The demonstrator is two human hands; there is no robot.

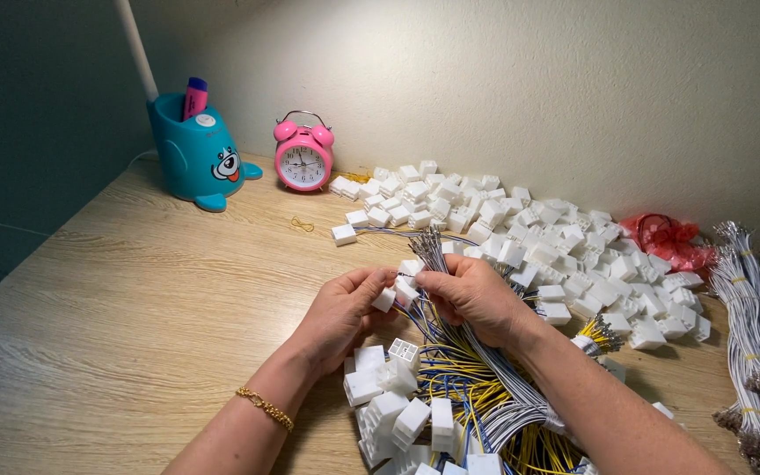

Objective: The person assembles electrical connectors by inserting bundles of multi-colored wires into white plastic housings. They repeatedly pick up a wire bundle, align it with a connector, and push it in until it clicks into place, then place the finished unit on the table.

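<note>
Both my hands meet over the middle of the wooden desk (pixel 116 317). My left hand (pixel 345 310), with a gold bracelet on its wrist, pinches a small white plastic connector housing (pixel 385 300). My right hand (pixel 475 297) grips a bundle of thin grey, blue and yellow wires (pixel 433 244) whose metal-tipped ends stick up past the fingers, close to the housing. Below my hands lies a heap of wired white connectors (pixel 398 413) with yellow, blue and grey leads.
A large pile of loose white housings (pixel 529 237) spreads along the wall. Bundles of grey and yellow wires (pixel 754 325) lie at the right, next to a red bag (pixel 670 237). A pink alarm clock (pixel 303 158), a teal pen holder (pixel 195 154) and a rubber band (pixel 302 225) sit at back left.
</note>
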